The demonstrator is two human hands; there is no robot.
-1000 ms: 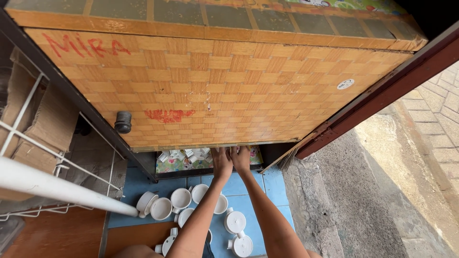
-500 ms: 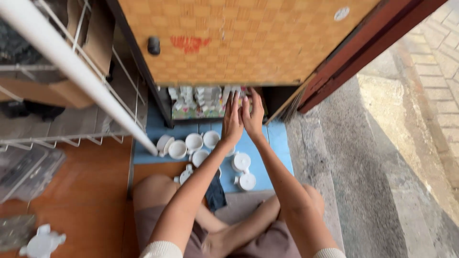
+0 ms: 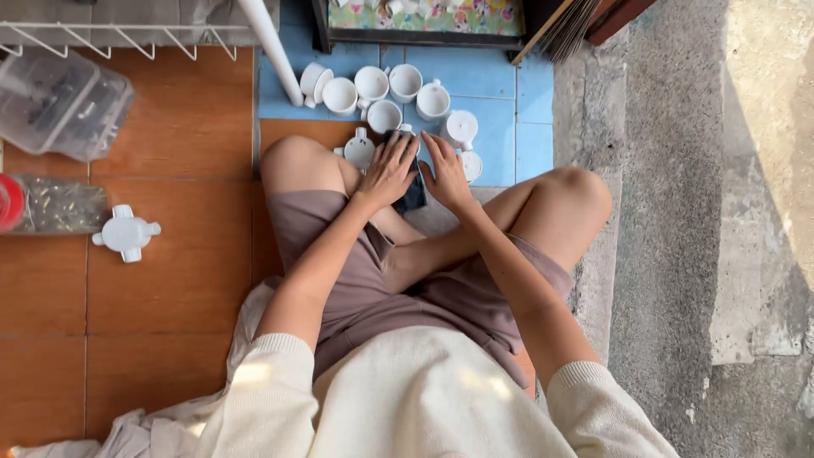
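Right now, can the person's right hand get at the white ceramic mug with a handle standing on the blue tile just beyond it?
Probably yes. The right hand rests flat close below the white ceramic mug, and nothing lies between them. The dark cloth sits under the hands, not in the path.

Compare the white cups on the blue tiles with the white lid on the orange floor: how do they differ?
The white cups stand clustered together on the blue tiles just ahead of both hands; the white lid lies alone on the orange floor, far from either hand. The cups are round and mostly open side up; the lid is flat with tabs jutting out. Both are plain white.
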